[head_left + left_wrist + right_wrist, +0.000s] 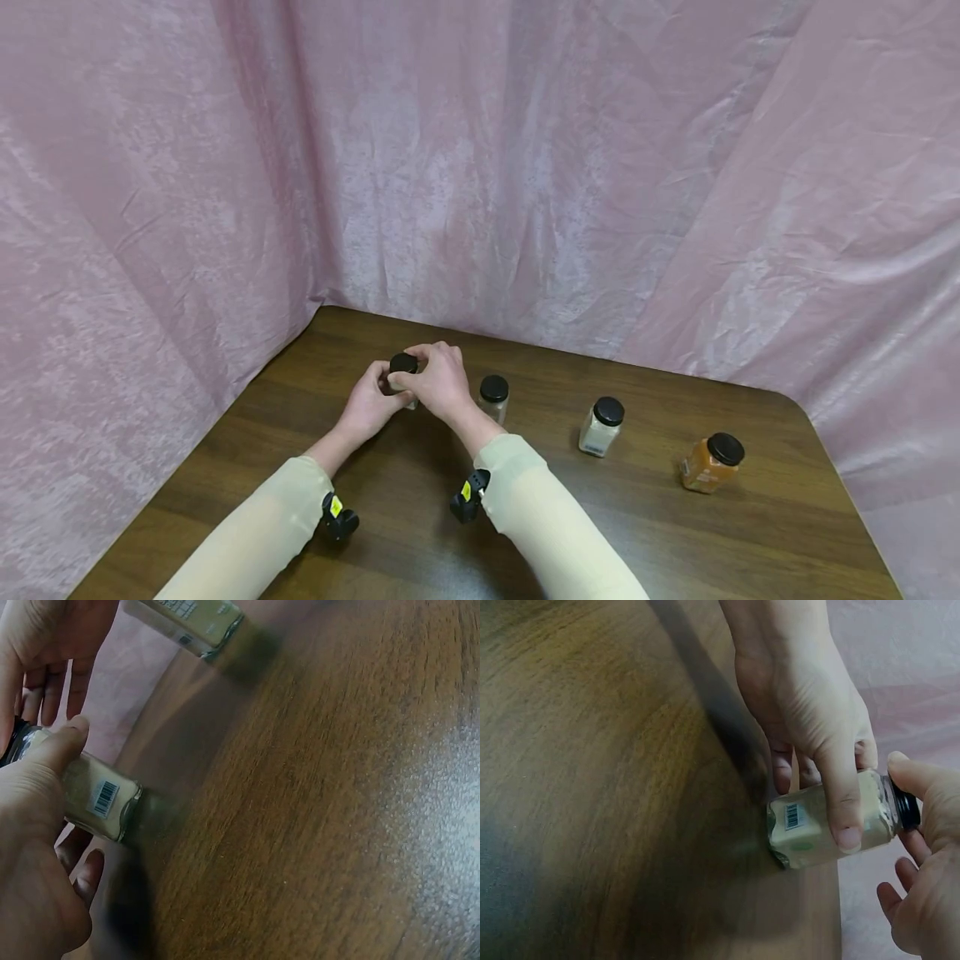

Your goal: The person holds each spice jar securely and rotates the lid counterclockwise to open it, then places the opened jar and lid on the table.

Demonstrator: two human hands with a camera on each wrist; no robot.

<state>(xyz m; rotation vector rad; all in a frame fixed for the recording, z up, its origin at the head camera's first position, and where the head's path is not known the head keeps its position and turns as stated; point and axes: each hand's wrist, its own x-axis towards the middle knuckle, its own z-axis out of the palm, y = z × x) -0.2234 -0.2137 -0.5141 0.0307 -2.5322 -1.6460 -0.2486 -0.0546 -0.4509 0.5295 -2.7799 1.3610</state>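
- A held jar [802, 840] is between a person's hands, toward the far left of a wooden surface [405, 533]; whether its base touches the wood, I cannot tell.
- The left hand [369, 406] curls its fingers round the glass body; the right hand [442, 383] pinches the black lid [403, 362] between thumb and fingers.
- A second jar [498, 405] stands just beside the right hand—the right wrist hides part of its lower body.
- Farther right, well apart from each other, stand a pale-filled jar [599, 429] and an orange-filled jar [705, 467], both black-lidded.
- Black wrist cameras [467, 498] with yellow stickers sit below cream sleeves [558, 517], covering some of the wood.
- The held jar is clear, squared glass with softened corners, pale contents and a small barcode label.
- The surface is dark brown with streaky grain and a soft sheen—its far right corner is rounded.
- Behind hangs a pink curtain [480, 167], velvety, crumpled and folded.
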